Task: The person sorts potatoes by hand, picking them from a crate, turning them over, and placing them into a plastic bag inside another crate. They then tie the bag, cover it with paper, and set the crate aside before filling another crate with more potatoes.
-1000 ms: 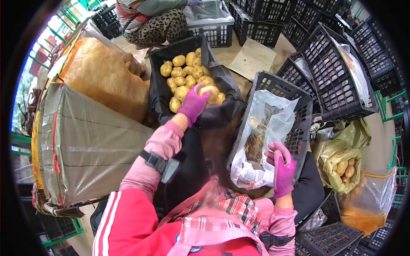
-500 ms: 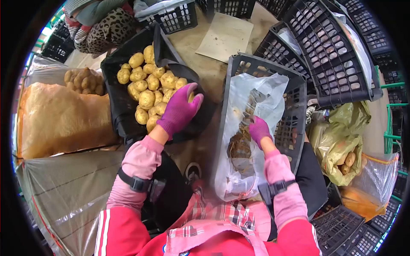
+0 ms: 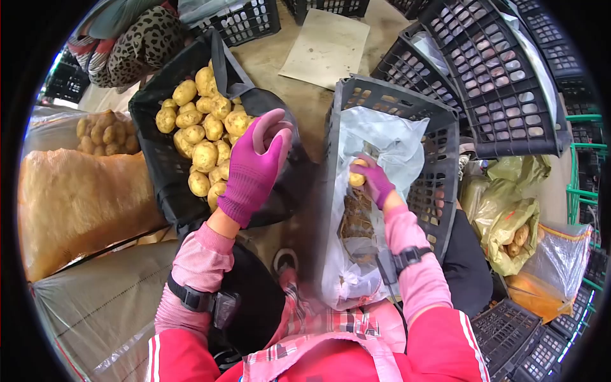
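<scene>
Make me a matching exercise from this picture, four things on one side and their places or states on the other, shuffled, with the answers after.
Things:
1. left hand
2. right hand
3. heap of potatoes
4. pale sheet

Places or states:
A. lying flat on the floor
B. in the black-lined crate
C. open, no potato seen in its grasp
D. holding a single potato

Pairs: 1-C, 2-D, 3-B, 4-A

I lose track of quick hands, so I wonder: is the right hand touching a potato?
Touching. The head view shows the right hand with its fingers lying across the potato, no gap between them.
</scene>
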Tool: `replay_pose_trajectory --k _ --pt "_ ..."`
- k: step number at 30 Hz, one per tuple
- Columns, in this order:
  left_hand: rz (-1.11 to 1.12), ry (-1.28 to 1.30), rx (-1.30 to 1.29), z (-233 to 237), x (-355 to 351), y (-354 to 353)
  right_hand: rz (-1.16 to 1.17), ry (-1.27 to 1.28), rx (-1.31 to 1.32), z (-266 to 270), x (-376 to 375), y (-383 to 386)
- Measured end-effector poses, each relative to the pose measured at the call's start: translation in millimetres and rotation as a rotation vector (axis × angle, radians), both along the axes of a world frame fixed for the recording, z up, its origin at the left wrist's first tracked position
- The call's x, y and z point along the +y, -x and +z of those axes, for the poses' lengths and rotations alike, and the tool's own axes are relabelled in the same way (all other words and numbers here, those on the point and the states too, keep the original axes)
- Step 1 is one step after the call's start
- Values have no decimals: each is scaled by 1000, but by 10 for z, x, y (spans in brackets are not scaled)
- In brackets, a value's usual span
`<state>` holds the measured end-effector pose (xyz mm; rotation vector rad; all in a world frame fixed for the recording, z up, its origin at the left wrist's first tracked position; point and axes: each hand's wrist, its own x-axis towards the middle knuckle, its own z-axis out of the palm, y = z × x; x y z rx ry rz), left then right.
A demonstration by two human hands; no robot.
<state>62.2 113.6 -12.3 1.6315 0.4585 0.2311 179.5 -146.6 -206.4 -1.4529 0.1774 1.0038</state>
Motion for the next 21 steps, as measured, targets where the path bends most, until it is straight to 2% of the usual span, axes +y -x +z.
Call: replay_pose_trajectory --k 1,4,5,8,9,11,12,14,15,16,19,21 --pt "-20 109 38 99 -35 14 -168 -288 206 237 -130 43" --pt "-235 134 89 85 -257 139 -190 -632 129 1273 -266 339" --pt "-316 149 83 26 -328 193 -189 -707 102 1516 -261 457" --pt "-438 423 18 -4 -740 430 -115 -887 0 1965 -207 776" --pt "-499 589 -89 52 -842 468 -106 -851 -55 2059 -170 892" --pt "-382 497 -275 116 -970 522 -89 -787 -161 2229 -60 1108" --pt "-360 524 -241 156 -955 550 -111 -694 -212 2325 6 1193" --pt "-292 573 -179 257 -853 621 19 -416 -229 2326 -66 1183" --pt "-230 705 -139 319 -829 680 91 -283 -242 2319 -33 1178" --pt "-158 577 -174 269 -814 688 46 -119 -346 2374 59 1224" --pt "86 160 -306 123 -663 659 116 -153 -431 2203 -79 1244" --pt "218 -104 -416 167 -492 693 369 75 -595 1982 -352 1251"
